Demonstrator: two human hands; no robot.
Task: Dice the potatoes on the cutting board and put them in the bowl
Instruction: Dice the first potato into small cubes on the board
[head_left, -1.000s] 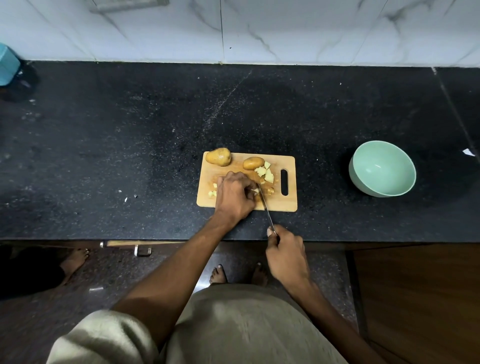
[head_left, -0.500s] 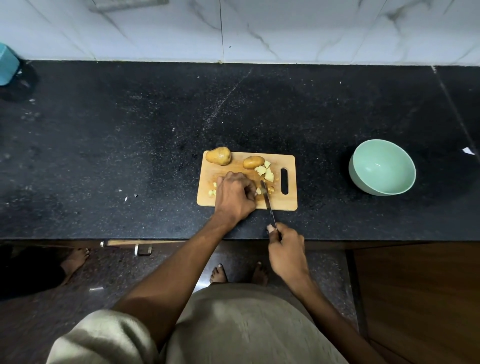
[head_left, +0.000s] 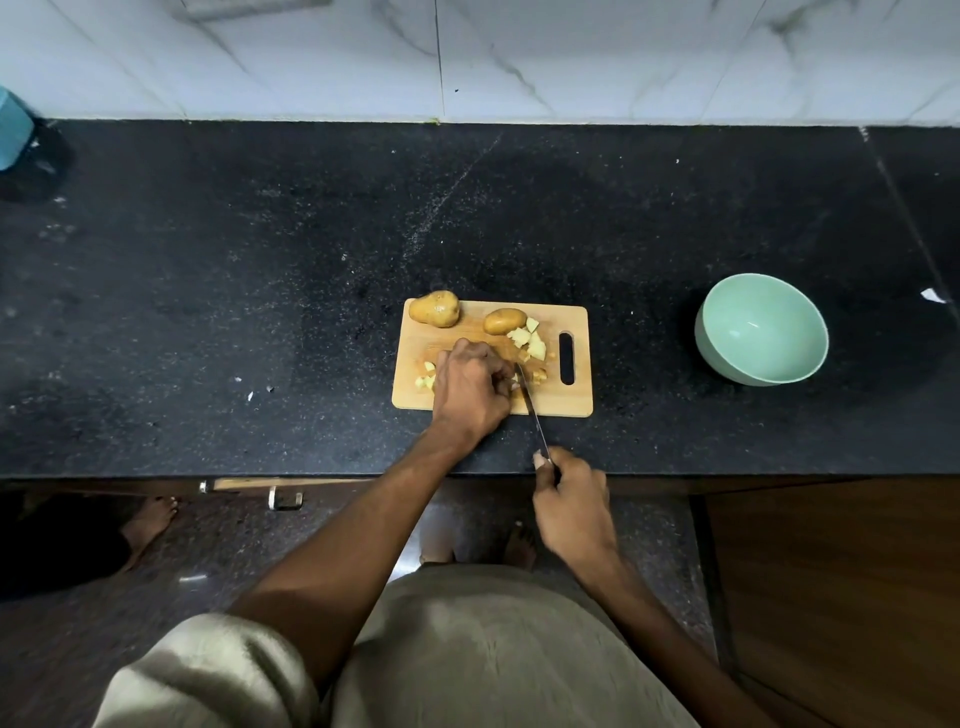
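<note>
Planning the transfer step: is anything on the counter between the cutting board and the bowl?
Nothing visible does. The stretch of black counter between the cutting board and the green bowl on its right is bare. The bowl looks empty.

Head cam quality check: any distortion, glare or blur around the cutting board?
Head view: wide-angle bowing curves the countertop edges; lighting is dim and even, with a soft sheen inside the bowl; cutting board, knife and both potatoes stay fairly sharp; frame corners look softer.
</note>
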